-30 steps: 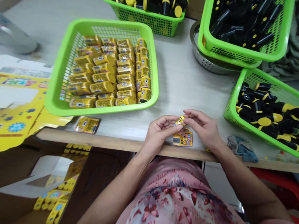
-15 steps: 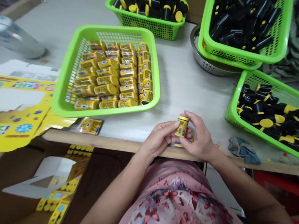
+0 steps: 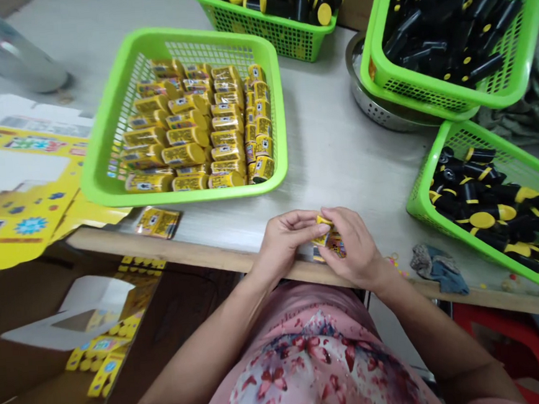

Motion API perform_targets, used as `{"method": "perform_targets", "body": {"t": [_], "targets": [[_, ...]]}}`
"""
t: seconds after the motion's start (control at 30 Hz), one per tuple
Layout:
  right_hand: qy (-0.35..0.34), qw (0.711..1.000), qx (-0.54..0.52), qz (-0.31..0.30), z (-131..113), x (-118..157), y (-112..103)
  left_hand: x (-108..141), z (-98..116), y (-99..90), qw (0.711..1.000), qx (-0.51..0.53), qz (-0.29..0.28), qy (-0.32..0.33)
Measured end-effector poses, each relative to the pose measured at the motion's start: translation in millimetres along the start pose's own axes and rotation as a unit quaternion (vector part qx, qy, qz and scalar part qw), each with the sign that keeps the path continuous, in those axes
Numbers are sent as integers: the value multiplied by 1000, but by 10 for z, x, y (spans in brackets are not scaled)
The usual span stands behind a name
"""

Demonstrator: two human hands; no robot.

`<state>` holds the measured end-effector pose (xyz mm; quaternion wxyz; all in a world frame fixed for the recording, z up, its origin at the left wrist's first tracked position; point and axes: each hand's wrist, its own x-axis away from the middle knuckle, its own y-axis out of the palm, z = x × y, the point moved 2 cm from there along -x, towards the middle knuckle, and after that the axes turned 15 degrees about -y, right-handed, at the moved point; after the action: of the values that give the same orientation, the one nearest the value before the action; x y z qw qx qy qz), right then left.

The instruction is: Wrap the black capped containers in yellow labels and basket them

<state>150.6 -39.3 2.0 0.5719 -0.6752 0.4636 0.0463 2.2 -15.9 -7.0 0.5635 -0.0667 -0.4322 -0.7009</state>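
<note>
Near the table's front edge, my left hand point(image 3: 285, 241) and my right hand point(image 3: 354, 245) meet around a small yellow canister point(image 3: 322, 229). Fingers of both hands press on it and cover much of it. Just below, between the hands, lie colourful wrappers point(image 3: 336, 246), partly hidden by my right hand. To the left, a flat stack of yellow wrappers point(image 3: 158, 222) rests near the edge. Behind it stands a green basket point(image 3: 278, 120) with rows of wrapped yellow canisters point(image 3: 187, 137).
Green baskets of black canisters with yellow caps stand at the back point(image 3: 279, 36) and right point(image 3: 418, 196). Another basket point(image 3: 429, 96) rests on a metal colander point(image 3: 374, 110). A cloth point(image 3: 438, 268) lies front right; yellow printed card point(image 3: 20, 184) is left, above an open carton point(image 3: 42, 394).
The canister is now tilted and more covered, as my hands have closed further around it. The view has shifted slightly, moving the left basket a little left and up.
</note>
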Motion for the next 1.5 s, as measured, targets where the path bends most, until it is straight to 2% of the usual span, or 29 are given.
{"method": "perform_targets", "body": {"t": [0.07, 0.17, 0.23, 0.33, 0.4, 0.47, 0.57, 0.67, 0.73, 0.83, 0.9, 0.97, 1.1, 1.27, 1.4, 1.5], "targets": [[7, 1000, -4, -2, 11, -5, 3, -16, -18, -4, 999, -15, 20, 30], [8, 999, -22, -24, 18, -76, -123, -30, -39, -6, 998, -23, 19, 50], [-9, 996, -47, -82, 11, -145, -262, -11, -40, -4, 998, -18, 8, 56], [-69, 977, -54, -192, 5, -256, -451, 62, 0, -9, 998, -15, -30, 48], [-108, 967, -46, -226, 22, -369, -533, 129, 65, -52, 997, -19, -58, 44], [-127, 967, -49, -215, 49, -556, -581, 197, 149, -151, 996, -17, -78, 46], [-109, 981, -56, -148, 124, -994, -577, 266, 249, -382, 995, -14, -84, 60], [-39, 992, -91, -83, 295, -1570, -385, 260, 254, -591, 996, -35, -50, 63], [28, 990, -123, -61, 458, -1988, -127, 230, 213, -649, 996, -57, -49, 53], [131, 983, -121, -44, 700, -2584, 342, 192, 145, -643, 992, -96, -78, 35], [167, 980, -92, -58, 814, -2896, 631, 184, 121, -633, 990, -114, -80, 24], [182, 977, -64, -88, 891, -3091, 855, 191, 117, -633, 990, -118, -73, 14], [187, 972, -39, -134, 983, -3143, 1084, 225, 129, -636, 990, -125, -73, -5], [169, 971, -30, -165, 997, -3085, 1112, 221, 131, -648, 990, -121, -71, -1], [164, 975, -25, -148, 885, -2992, 913, 206, 165, -660, 989, -133, -58, 13], [81, 992, 0, -92, 660, -2576, 526, 240, 208, -651, 989, -136, -46, 28]]}}
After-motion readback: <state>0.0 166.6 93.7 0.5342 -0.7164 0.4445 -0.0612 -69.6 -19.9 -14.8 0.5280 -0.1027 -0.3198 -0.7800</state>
